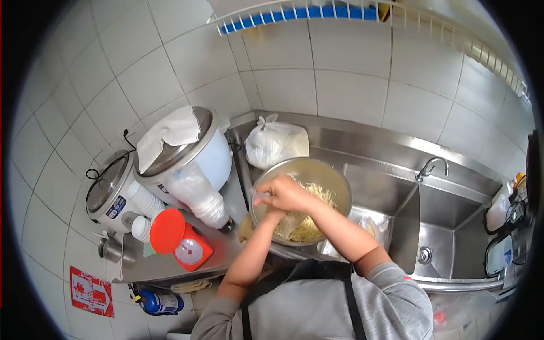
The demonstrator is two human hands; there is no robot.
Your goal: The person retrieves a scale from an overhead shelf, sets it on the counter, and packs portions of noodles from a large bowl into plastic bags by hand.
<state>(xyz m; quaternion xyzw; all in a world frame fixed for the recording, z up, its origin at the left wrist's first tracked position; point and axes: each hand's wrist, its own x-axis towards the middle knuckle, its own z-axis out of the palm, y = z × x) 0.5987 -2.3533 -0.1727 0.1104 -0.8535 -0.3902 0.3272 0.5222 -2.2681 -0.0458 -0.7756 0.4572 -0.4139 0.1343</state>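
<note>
My right hand point(289, 194) is clenching a clear bag point(290, 224), my left hand's point(274, 213) grip too hidden to tell, and I'm holding low over the pot point(338, 179) so stray noodles point(321, 195) should land inside.

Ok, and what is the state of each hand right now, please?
Left hand: partly hidden by the right one; its grip cannot be told.
Right hand: closed, holding a clear plastic bag.

Right forearm point(335, 221), left forearm point(252, 250) bare, converging forward, elbows bent. Right hand point(285, 191) uppermost, fingers point(271, 200) curled inward; left hand point(275, 212) just beneath, overlapped, mostly hidden, grip unclear.
</note>
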